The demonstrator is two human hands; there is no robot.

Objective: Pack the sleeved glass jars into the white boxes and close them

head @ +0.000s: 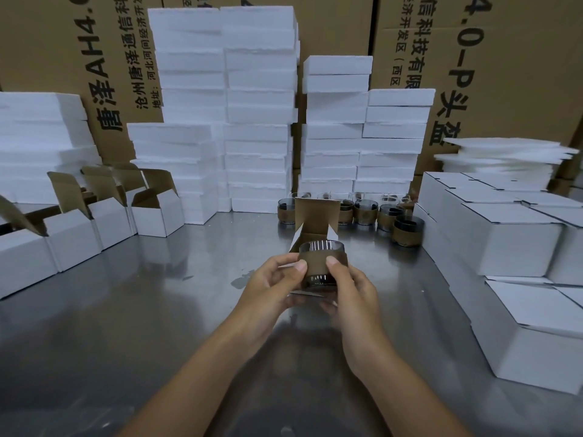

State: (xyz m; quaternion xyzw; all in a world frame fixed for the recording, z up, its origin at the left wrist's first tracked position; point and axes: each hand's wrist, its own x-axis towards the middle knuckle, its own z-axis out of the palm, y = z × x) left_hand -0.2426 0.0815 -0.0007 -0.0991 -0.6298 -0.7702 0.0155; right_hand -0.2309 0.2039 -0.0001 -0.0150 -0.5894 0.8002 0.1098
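A dark glass jar with a brown paper sleeve (pixel 317 263) is held above the steel table, both thumbs pressed on its sleeve. My left hand (pixel 271 287) and my right hand (pixel 351 291) grip it from either side, together with an open white box (pixel 315 220) whose brown-lined lid stands up behind the jar. The jar sits at the box's mouth; the box body is mostly hidden by my hands. Several more sleeved jars (pixel 366 211) stand in a row at the back of the table.
Open empty white boxes (pixel 151 212) line the left side. Closed white boxes (pixel 504 234) are stacked on the right, flat blanks (pixel 504 156) behind them. Tall stacks of white foam slabs (pixel 258 121) and brown cartons (pixel 504 58) wall off the back. The steel table (pixel 157 326) spreads in front.
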